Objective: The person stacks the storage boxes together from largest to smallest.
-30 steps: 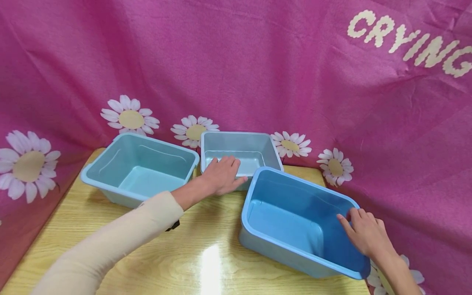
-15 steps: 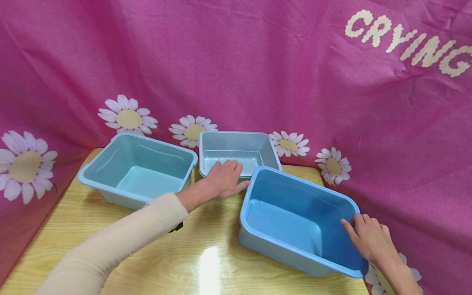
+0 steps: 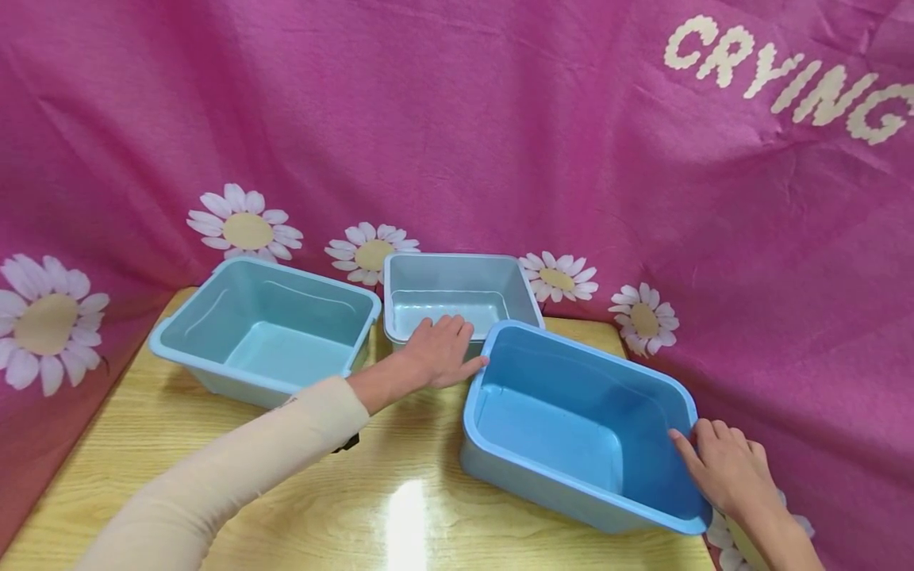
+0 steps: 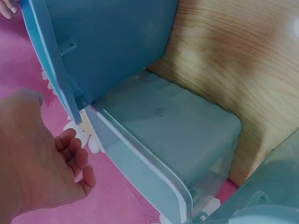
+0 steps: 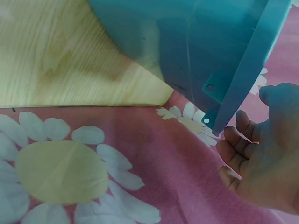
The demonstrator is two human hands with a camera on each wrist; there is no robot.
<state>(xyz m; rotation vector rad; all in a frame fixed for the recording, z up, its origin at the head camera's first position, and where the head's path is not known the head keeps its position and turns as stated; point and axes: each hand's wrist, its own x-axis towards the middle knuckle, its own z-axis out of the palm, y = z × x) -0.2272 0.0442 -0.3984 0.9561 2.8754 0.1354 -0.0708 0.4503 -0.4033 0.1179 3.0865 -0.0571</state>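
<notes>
My left hand (image 3: 440,351) hovers over the front rim of a small grey-blue bin (image 3: 464,274). Its thumb overlaps the corner of a larger blue bin (image 3: 557,428) in the head view. The left wrist view shows this hand (image 4: 44,156) apart from both rims, fingers loosely bent, nothing held. By the blue bin's right end is my right hand (image 3: 731,468), its thumb over the inside and its fingers beyond the rim. In the right wrist view the right hand (image 5: 266,154) has loosely bent fingers close to the blue bin's rim (image 5: 247,70); contact cannot be made out.
A pale teal bin (image 3: 286,349) stands on the left of the wooden table (image 3: 343,507). All three bins stand upright, with nothing seen inside. Behind the table hangs a magenta cloth (image 3: 428,119) with printed daisies and lettering.
My right hand has shifted right and slightly down, away from the blue bin's inside. My left hand has moved a little right and nearer. The bins keep their places relative to each other.
</notes>
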